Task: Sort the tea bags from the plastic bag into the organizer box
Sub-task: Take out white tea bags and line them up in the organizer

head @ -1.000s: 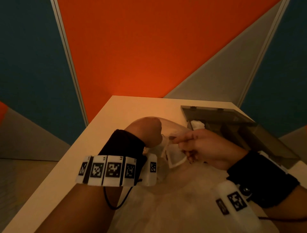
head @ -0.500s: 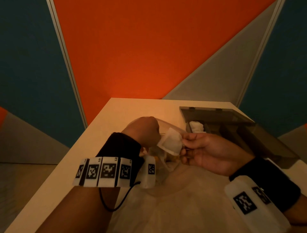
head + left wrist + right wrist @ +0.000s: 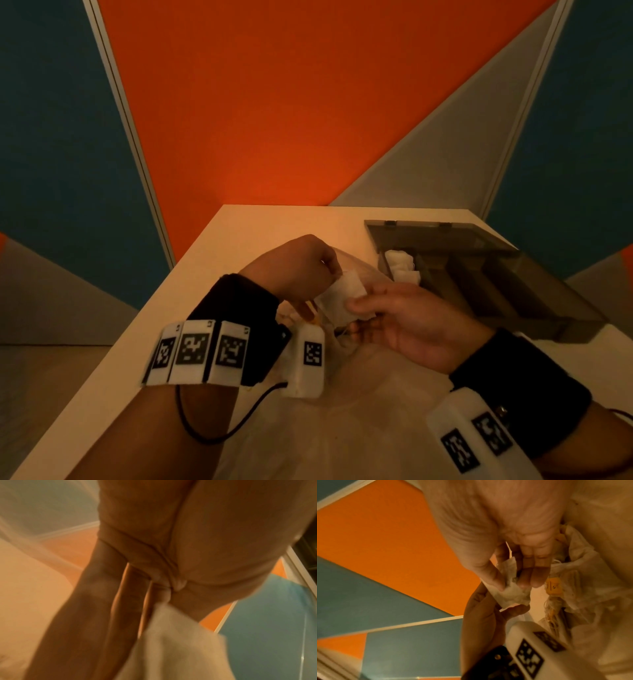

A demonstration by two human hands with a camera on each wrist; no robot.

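Observation:
A white tea bag (image 3: 344, 294) hangs above the mouth of the clear plastic bag (image 3: 359, 404) on the table. My right hand (image 3: 356, 310) pinches its lower right edge between thumb and fingers, shown close in the right wrist view (image 3: 510, 592). My left hand (image 3: 334, 274) is curled and pinches the tea bag's upper left corner; in the left wrist view the tea bag (image 3: 171, 649) hangs from that pinch. More tea bags with yellow tags (image 3: 553, 586) lie inside the plastic bag. The dark organizer box (image 3: 534, 308) stands to the right, its lid raised, with white tea bags (image 3: 400, 265) in its leftmost compartment.
The pale table (image 3: 191, 308) ends at a left edge close to my left forearm. Orange, teal and grey wall panels (image 3: 274, 120) rise behind the table's far edge. The organizer's other compartments look dark and I cannot tell what they hold.
My right hand has lifted the tea bag out of the plastic bag's mouth and turned palm up. My left hand now pinches the tea bag's upper corner as well.

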